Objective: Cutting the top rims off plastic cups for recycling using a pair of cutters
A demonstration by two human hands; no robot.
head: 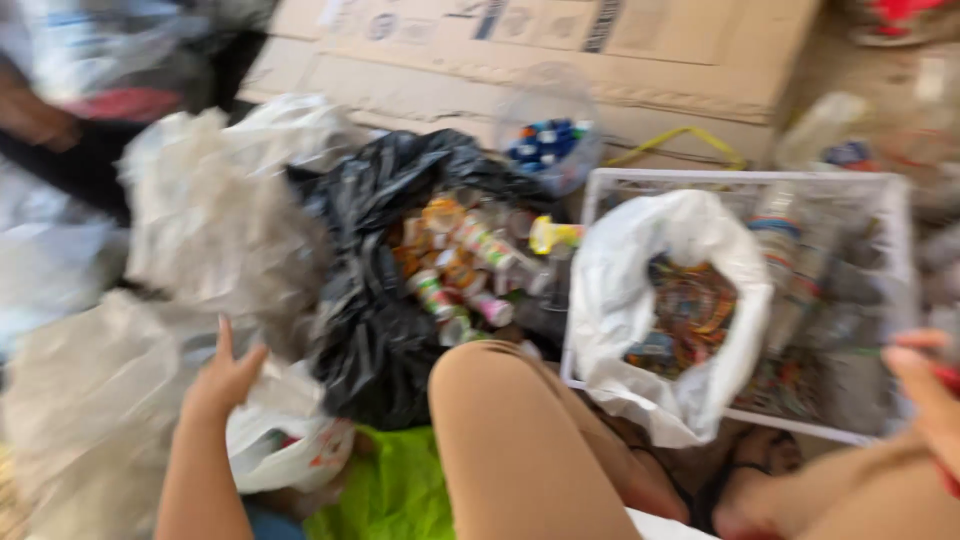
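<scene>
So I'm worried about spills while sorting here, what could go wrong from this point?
The black bag lies wide open and crammed with small bottles, so a nudge from the knee beside it could likely roll them out. The left hand rests on loose plastic bags that may slide. The white bag droops over the white crate rim and could tip out its colourful scraps.

A black bag (370, 330) of small bottles, a white crate (900, 200), flattened cardboard (560, 50) behind
</scene>
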